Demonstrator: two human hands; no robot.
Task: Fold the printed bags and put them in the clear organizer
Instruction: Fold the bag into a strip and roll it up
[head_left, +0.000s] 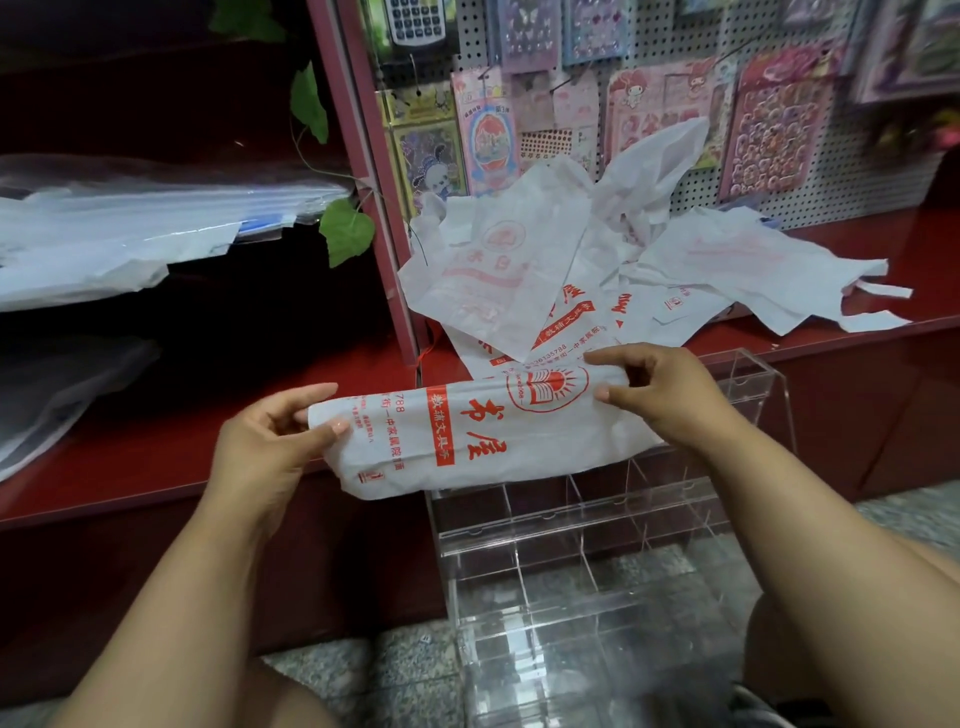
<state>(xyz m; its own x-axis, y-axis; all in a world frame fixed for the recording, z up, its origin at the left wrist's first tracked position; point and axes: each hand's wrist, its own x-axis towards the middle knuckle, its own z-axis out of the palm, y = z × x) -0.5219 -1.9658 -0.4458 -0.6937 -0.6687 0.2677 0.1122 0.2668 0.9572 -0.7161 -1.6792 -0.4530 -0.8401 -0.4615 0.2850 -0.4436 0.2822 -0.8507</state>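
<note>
White bags, red print

You held a white bag (483, 431) printed in red characters above a clear organizer (571, 545); the shelf (156, 467) was dark red, the leaves (345, 231) green.

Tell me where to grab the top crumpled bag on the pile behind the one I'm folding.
Pinch the top bag at its lower corner, which points toward you and overhangs the bags beneath, and come in from the front with your right hand. That edge hangs free, so it should lift without dragging the pile. Both hands hold the folded bag now.
</note>
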